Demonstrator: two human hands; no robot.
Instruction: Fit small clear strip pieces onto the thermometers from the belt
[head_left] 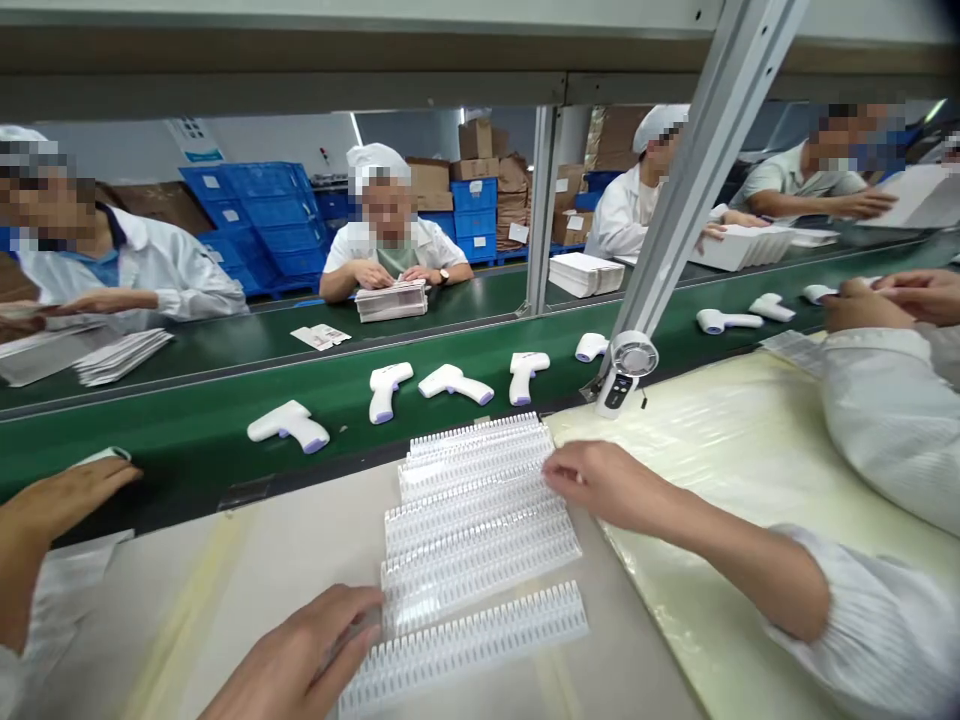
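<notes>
A green conveyor belt (187, 440) crosses the view at 12 o'clock, with blue plastic crates (255, 225) and cardboard cartons (472, 160) beyond it. Co-workers in white coats sit across the line. Nearer, a pale workbench (187, 610) runs under the hands, with a cream plastic sheet (720, 500) covering its 3 o'clock side.

White infrared thermometers (382, 392) with purple tips lie on the belt, and a small white fan (628, 358) stands at its edge, at about 1 o'clock.

A pile of ridged translucent plastic strips (472, 510) lies on the bench at the centre of the view, overlapping like shingles. One separate strip (465, 640) sits just below it at 6 o'clock. They look light and stiff, but their thin ridges could chip or snap, and the glossy plastic may slide. The long, smooth edges seem the safest place to hold them.

The left hand (300, 650) comes in at 7 o'clock, its fingers (360, 610) touching the pile's lower corner, though the view does not show whether they grip it. The right hand (607, 485) reaches in from 3 o'clock, its fingertips (555, 470) resting against the pile's right edge, with the hand open and nothing clasped.
</notes>
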